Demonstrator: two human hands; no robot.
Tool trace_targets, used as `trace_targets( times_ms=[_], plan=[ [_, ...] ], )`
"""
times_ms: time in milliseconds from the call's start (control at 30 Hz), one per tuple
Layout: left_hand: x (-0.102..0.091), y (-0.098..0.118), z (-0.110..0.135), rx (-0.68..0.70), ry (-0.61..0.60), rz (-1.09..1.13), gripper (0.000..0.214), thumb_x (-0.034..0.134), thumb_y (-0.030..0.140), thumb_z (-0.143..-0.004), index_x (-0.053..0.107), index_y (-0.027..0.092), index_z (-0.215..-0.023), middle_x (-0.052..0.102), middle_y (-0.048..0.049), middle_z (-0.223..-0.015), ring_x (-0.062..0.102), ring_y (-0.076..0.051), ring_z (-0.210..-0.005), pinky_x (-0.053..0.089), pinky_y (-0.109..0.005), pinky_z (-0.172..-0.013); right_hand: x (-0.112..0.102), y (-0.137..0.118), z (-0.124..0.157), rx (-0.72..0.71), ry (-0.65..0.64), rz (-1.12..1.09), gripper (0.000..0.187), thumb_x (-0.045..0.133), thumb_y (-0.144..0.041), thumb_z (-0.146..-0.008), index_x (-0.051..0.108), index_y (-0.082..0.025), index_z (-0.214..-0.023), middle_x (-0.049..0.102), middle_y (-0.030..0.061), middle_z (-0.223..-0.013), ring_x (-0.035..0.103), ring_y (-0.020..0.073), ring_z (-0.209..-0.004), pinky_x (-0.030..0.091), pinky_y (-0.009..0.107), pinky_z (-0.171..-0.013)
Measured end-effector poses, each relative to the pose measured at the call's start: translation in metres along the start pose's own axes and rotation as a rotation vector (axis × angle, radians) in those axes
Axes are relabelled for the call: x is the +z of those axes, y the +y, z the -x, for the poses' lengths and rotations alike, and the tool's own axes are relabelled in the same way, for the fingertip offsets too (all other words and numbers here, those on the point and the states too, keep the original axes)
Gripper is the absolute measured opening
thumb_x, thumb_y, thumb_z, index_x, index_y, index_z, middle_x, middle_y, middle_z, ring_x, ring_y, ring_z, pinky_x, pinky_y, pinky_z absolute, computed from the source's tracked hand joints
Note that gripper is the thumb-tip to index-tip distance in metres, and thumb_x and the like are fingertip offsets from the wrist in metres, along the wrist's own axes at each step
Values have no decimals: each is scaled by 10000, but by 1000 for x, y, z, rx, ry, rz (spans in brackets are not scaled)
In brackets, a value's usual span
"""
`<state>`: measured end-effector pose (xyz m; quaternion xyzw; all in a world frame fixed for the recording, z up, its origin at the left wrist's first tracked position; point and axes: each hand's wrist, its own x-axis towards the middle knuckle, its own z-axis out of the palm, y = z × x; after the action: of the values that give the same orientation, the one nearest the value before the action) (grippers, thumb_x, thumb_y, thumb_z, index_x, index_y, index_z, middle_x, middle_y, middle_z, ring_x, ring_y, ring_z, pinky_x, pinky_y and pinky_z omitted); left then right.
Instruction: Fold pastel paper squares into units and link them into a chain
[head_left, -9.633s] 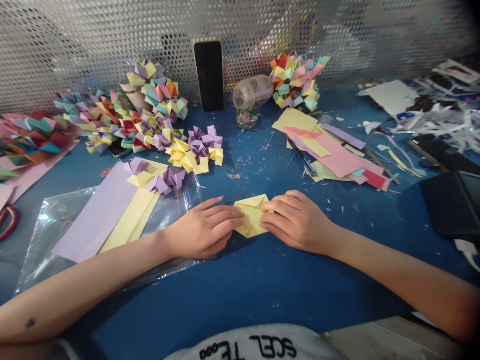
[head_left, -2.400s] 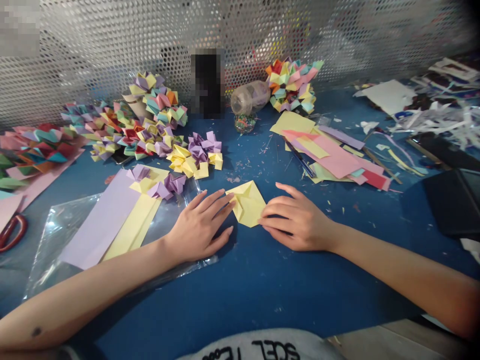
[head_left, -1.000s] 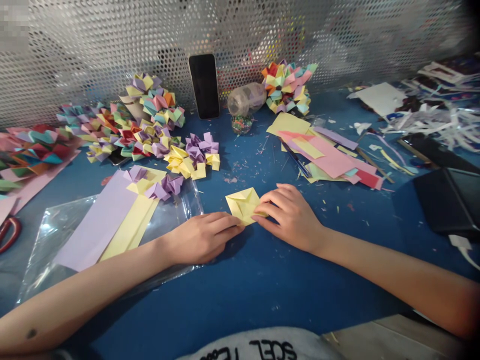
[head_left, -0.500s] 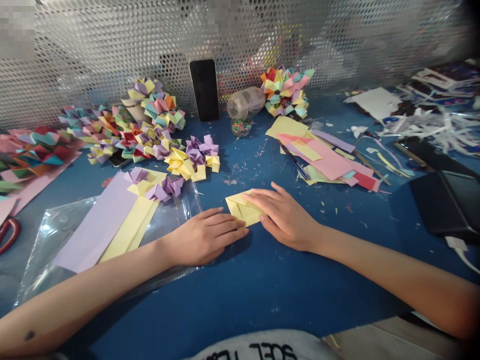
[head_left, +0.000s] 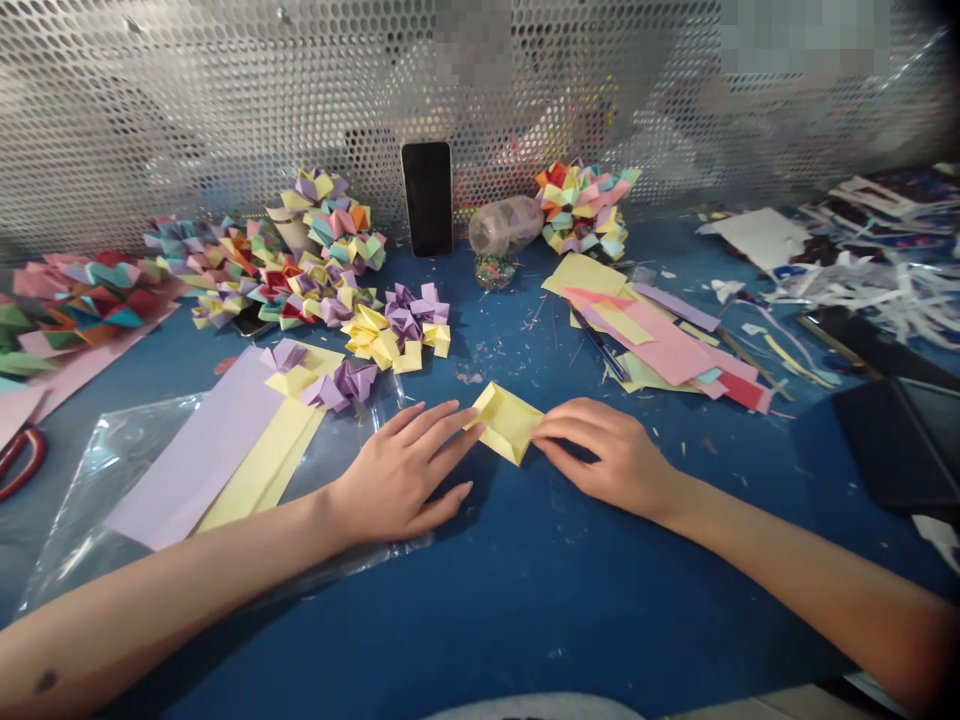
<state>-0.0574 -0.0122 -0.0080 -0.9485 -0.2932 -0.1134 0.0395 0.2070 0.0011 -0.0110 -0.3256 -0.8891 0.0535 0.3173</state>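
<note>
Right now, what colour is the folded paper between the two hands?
Pale yellow; the folded paper shows best in the head view.

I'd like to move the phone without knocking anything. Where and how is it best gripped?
Probably pinch the phone by its long edges, high up, from the front: it stands on end, dark face outward, mesh behind, bottle to its right.
</note>
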Motion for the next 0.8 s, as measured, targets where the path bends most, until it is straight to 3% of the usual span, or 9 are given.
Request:
trace_targets(
  times_ms=[200,433,633,800],
  plan=[
    [1,-2,-2,73,-41,94,423,372,306,-913,452,133,-1292,468,-103,-1353,438,-231,-1240,392,-417,-1023,5,-14,7,-93,-42,-77,155,574,-100,-824,631,-165,-954,686,46,-866,625,139,-805,515,285,-733],
    [5,-2,0,179,14,159,386,389,239,-915,478,92,-1261,540,-94,-1292,504,-213,-1196,440,-357,-1004,5,-20,7,-270,-157,-133,133,602,-128,-820,641,-161,-943,699,28,-893,613,134,-801,474,289,-714],
    [4,-4,0,190,-13,167,376,392,250,-917,468,104,-1255,486,-117,-1341,464,-223,-1238,430,-387,-1010,7,-21,6,-97,-213,-105,72,580,-203,-849,641,-191,-884,665,23,-827,554,138,-745,419,300,-676],
    [5,-3,-1,184,36,176,253,427,231,-895,582,111,-1055,579,-120,-1231,547,-218,-1137,472,-364,-959,10,-22,6,50,-209,-110,139,585,-298,-850,593,-167,-894,640,31,-805,534,148,-735,410,306,-697]
  ],
)
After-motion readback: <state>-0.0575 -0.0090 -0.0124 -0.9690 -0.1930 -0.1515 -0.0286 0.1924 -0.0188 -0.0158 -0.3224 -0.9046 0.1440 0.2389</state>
